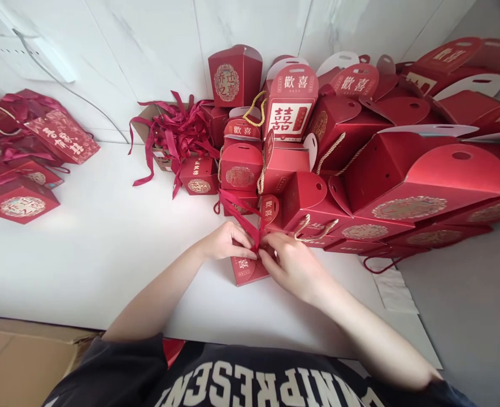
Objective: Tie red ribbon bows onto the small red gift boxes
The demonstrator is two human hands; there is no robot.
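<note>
A small red gift box (244, 273) lies on the white table right in front of me, partly hidden under both hands. A dark red ribbon (250, 223) rises from its top, its loose ends pointing up and to the left. My left hand (229, 244) pinches the ribbon from the left side, thumb and fingers closed close to the box top. From the right, my right hand (290, 260) closes its fingertips on the same ribbon, beside the left fingertips. The exact shape of the ribbon between the fingers is hidden.
Stacked red gift boxes (419, 175), some with gold cord handles, fill the back right. A cardboard box (142, 127) of tangled red ribbons (182, 133) stands behind. More ribboned boxes (25, 200) sit at the left. A cable (75, 90) runs along the wall.
</note>
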